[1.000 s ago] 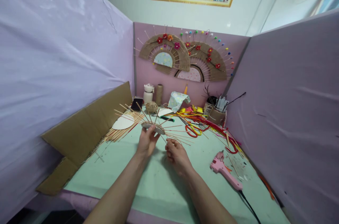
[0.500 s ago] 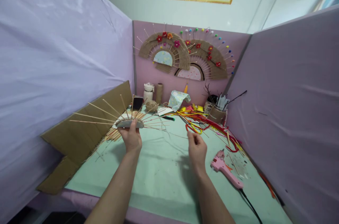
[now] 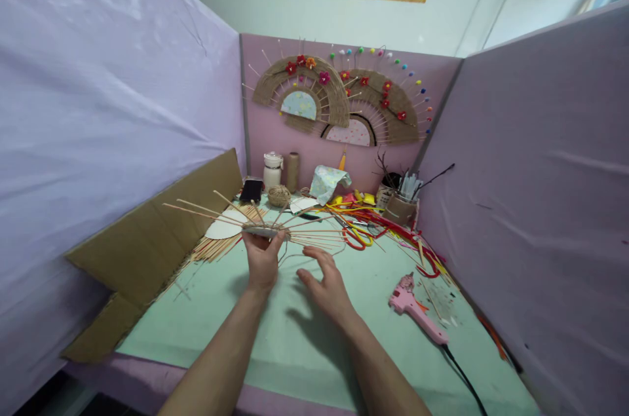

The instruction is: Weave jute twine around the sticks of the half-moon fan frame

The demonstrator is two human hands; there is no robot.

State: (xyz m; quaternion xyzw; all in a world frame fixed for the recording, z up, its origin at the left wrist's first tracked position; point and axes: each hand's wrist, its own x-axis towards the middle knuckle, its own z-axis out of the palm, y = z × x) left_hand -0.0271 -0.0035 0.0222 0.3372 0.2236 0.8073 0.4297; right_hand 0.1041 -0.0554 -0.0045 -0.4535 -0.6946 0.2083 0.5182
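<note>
Here's the half-disc [image 3: 260, 231], pale and flat-edged, thin sticks fanning outward, tilted above the green tabletop [image 3: 289, 337], pinched in the left hand [image 3: 262, 259]; the right hand [image 3: 325, 280] hovers nearby, fingers loosely parted.

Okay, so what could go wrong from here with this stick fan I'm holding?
The twine might slacken or tangle, since it hangs in a loose loop and your right hand is open. The thin sticks stick out far past your left hand, so one might snag or bend.
</note>
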